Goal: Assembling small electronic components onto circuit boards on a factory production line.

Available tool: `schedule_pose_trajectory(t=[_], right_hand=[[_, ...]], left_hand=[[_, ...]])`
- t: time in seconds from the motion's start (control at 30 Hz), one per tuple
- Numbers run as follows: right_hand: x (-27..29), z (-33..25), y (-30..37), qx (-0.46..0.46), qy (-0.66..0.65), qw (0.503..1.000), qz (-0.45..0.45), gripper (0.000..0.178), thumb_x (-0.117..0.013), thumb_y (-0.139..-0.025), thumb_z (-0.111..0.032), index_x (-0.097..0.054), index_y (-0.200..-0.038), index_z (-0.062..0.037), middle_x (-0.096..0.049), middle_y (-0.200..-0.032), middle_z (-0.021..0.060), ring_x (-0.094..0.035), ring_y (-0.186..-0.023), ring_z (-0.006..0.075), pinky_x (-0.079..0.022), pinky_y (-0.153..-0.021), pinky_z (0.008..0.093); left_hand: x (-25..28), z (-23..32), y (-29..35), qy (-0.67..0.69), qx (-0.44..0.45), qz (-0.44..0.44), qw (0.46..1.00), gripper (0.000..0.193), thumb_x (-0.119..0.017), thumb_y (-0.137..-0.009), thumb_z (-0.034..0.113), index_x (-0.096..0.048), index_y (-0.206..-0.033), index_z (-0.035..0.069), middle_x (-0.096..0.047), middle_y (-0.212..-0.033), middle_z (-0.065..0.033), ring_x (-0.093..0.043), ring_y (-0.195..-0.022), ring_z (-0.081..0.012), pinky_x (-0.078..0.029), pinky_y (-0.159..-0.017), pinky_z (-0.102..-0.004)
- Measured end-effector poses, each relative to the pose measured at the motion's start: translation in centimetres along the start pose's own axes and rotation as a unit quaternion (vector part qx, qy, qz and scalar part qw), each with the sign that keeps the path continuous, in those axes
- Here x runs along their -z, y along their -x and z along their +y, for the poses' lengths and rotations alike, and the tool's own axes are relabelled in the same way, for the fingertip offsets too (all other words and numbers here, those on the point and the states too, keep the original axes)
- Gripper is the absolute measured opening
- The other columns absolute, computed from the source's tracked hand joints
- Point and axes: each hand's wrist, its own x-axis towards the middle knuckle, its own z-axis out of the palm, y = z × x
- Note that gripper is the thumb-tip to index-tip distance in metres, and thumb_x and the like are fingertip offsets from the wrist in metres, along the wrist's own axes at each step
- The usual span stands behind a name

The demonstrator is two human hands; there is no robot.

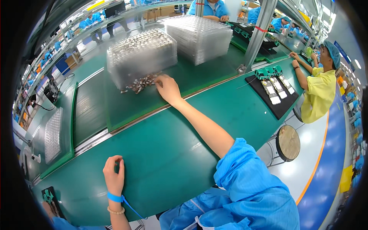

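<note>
My right hand (168, 90) reaches over the bench to the right edge of a loose pile of small flat silver and copper-coloured parts (140, 85). Its fingers are bent together at the pile; whatever is between the fingertips is too small to make out. Directly behind the pile rises a tall stack of clear plastic trays (143, 57), the top one filled with rows of small parts. My left hand (113, 175) rests low over the green bench top (168, 153), fingers curled in, nothing seen in them. A blue wrist strap (115, 197) with a cord circles that wrist.
Another clear tray stack (199, 40) stands at the back. Right of my arm, a black board (274, 96) carries several circuit boards with green clamps. A metal post (260, 34) rises behind it. A person in yellow (320, 88) works at the right, near a round stool (288, 142).
</note>
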Motion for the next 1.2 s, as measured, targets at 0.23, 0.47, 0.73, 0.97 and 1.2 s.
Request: schedule_pose_trajectory(t=[0.23,0.47,0.73,0.97,1.2], right_hand=[[-0.02,-0.48,0.07,-0.015,-0.011,1.0,-0.019,0.009,-0.058,-0.079,-0.007,-0.061,-0.086,-0.0042,-0.061,-0.088,0.0121,-0.058,-0.085,0.0326,-0.048,-0.073,0.0425],[-0.24,-0.12,0.15,0.023,0.004,1.0,0.011,0.012,-0.06,-0.077,-0.004,-0.063,-0.088,-0.0031,-0.062,-0.084,0.0114,-0.06,-0.073,0.0272,-0.048,-0.067,0.0368],[-0.31,0.01,0.12,0.024,0.005,1.0,0.013,0.01,-0.06,-0.077,-0.004,-0.063,-0.087,-0.0035,-0.061,-0.084,0.011,-0.06,-0.073,0.0275,-0.048,-0.067,0.0368],[-0.37,-0.08,0.25,0.021,0.01,1.0,0.008,0.01,-0.06,-0.077,-0.005,-0.062,-0.087,-0.0039,-0.061,-0.083,0.0105,-0.06,-0.073,0.0274,-0.048,-0.067,0.0372],[-0.26,-0.6,0.28,0.002,-0.004,1.0,-0.011,0.007,-0.059,-0.079,-0.006,-0.062,-0.085,-0.0044,-0.06,-0.084,0.012,-0.059,-0.082,0.0325,-0.048,-0.071,0.0417]], left_hand=[[0.48,-0.44,0.01,-0.032,-0.014,-0.001,0.999,0.007,-0.058,-0.081,-0.002,-0.057,-0.087,-0.001,-0.058,-0.08,-0.0131,-0.058,-0.073,-0.0255,-0.047,-0.067,-0.0335],[0.48,-0.34,-0.09,-0.029,-0.026,-0.005,0.999,0.008,-0.057,-0.081,-0.003,-0.056,-0.088,-0.001,-0.057,-0.079,-0.0131,-0.058,-0.072,-0.026,-0.046,-0.065,-0.0334],[0.68,-0.39,-0.21,-0.032,-0.028,-0.002,0.999,0.008,-0.055,-0.081,-0.005,-0.056,-0.089,-0.002,-0.058,-0.08,-0.0139,-0.058,-0.072,-0.0246,-0.046,-0.064,-0.031],[0.56,-0.69,-0.07,-0.035,-0.042,-0.003,0.998,0.008,-0.057,-0.08,-0.005,-0.056,-0.087,-0.001,-0.057,-0.078,-0.0131,-0.057,-0.07,-0.0264,-0.046,-0.063,-0.0335],[0.81,-0.82,0.05,-0.045,-0.028,-0.023,0.998,0.006,-0.056,-0.081,-0.002,-0.056,-0.087,-0.003,-0.058,-0.08,-0.0142,-0.057,-0.072,-0.0263,-0.047,-0.066,-0.0328]])
